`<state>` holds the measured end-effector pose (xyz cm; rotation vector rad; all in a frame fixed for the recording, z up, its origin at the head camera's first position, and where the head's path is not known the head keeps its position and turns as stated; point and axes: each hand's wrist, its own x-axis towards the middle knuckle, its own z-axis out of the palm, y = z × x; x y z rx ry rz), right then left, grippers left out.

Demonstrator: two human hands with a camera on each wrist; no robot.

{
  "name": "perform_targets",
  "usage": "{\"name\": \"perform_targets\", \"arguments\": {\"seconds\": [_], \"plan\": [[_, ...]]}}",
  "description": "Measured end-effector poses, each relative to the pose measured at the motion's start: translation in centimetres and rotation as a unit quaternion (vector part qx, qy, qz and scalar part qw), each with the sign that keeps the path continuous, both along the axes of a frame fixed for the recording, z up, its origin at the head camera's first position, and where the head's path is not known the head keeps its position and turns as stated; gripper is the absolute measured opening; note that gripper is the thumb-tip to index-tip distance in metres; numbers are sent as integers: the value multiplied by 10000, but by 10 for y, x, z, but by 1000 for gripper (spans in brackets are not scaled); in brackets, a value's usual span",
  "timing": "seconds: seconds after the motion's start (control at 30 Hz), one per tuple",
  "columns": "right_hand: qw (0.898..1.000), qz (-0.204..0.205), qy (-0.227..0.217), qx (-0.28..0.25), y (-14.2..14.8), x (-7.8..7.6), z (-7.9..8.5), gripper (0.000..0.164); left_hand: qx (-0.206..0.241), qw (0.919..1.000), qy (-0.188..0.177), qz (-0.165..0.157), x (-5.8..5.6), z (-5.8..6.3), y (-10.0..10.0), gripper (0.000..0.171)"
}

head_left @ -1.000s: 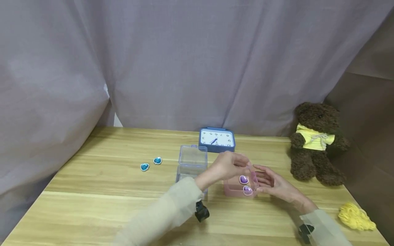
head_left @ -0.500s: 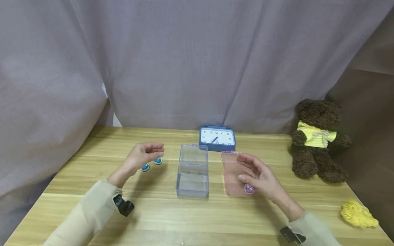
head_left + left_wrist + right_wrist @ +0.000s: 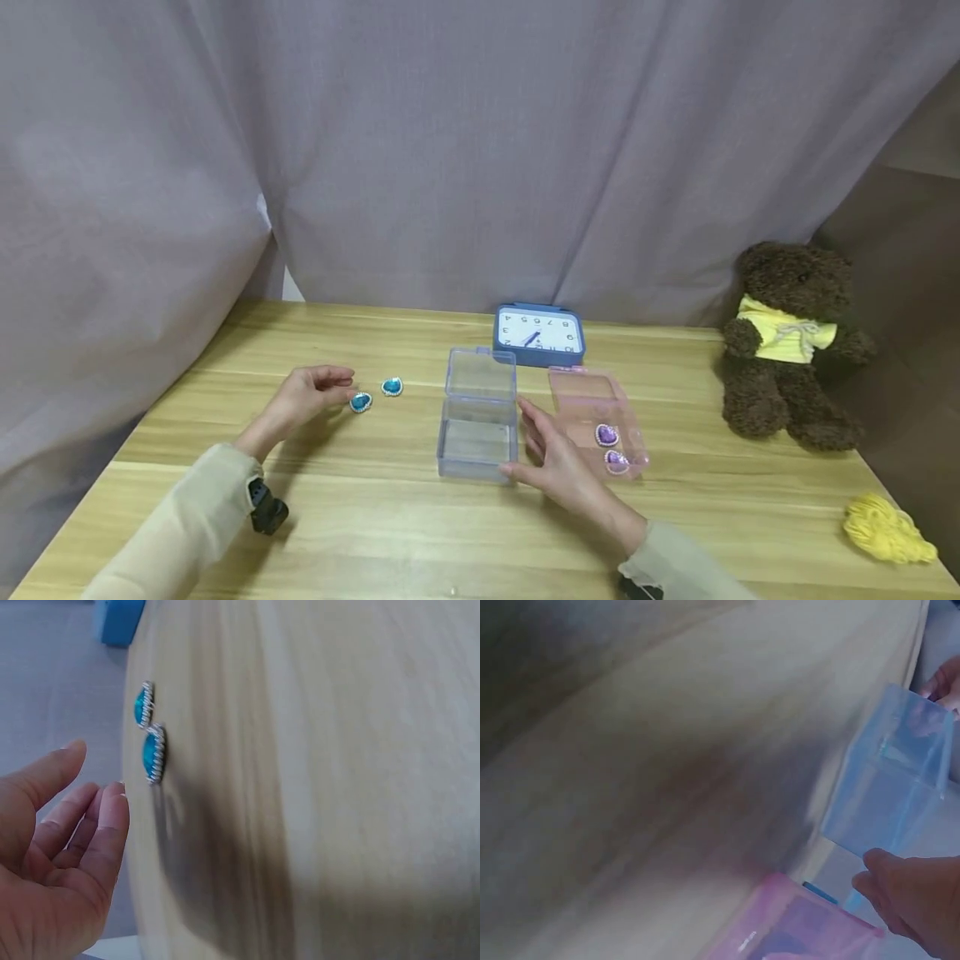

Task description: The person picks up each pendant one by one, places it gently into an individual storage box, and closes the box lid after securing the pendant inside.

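My left hand (image 3: 311,396) hovers at the left of two blue heart-shaped gems with pearly rims, fingers loosely bent. Its fingertips are close to the nearer gem (image 3: 361,402); in the left wrist view a gap separates the hand (image 3: 67,847) from that gem (image 3: 154,754). The farther gem (image 3: 392,387) lies just beyond. My right hand (image 3: 562,458) touches the right side of a clear bluish plastic box (image 3: 476,475) with thumb and fingertips spread along it. The box's lid (image 3: 482,373) is tipped back. In the right wrist view, the thumb meets the box's edge (image 3: 862,802).
Right of the clear box lies a pink transparent box (image 3: 581,385), lid raised, with two purple heart gems (image 3: 607,435). A blue clock (image 3: 538,333) lies behind. A brown teddy bear (image 3: 791,350) in a yellow top and yellow yarn (image 3: 888,529) are at the right.
Both hands were at the pink box. The left hand has moved left to the blue gems and lowered; the right hand has let go of the pink box and moved left to the clear box.
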<state>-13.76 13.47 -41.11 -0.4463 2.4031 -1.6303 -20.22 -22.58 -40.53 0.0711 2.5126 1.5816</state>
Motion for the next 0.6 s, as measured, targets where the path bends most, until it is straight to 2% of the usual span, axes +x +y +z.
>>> {"name": "perform_targets", "arguments": {"seconds": [0.1, 0.33, 0.6], "plan": [[9999, 10, -19, -99, -2, -2, -4, 94, -88, 9999, -108, -52, -1, -5, -3, 46], [9995, 45, -36, -306, -3, -5, -9, 93, -495, 9987, 41, -103, -6, -13, -2, 44], [9980, 235, -98, -574, -2, -7, -14, 92, -697, 9975, 67, -107, -7, -22, 3, 41]]}}
